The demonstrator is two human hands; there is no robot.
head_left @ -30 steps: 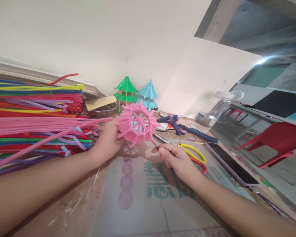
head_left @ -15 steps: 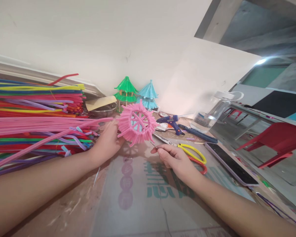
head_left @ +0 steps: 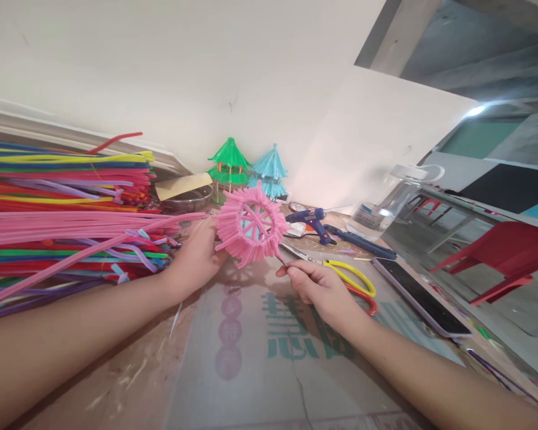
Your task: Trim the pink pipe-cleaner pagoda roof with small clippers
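Unreadable green characters on cardboard

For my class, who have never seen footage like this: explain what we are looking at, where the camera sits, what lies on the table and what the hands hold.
There is no machine here. The camera is worn on a person's head and looks down at their own two bare arms. The left hand holds a round pink pipe-cleaner frame up off the table. The right hand pinches something thin at the frame's lower edge; it is too small to identify. To the left lies a big pile of coloured pipe cleaners. Behind stand two small pavilion models, a green one and a blue one. To the right lie a blue glue gun, yellow-handled scissors, a phone and a clear bottle.
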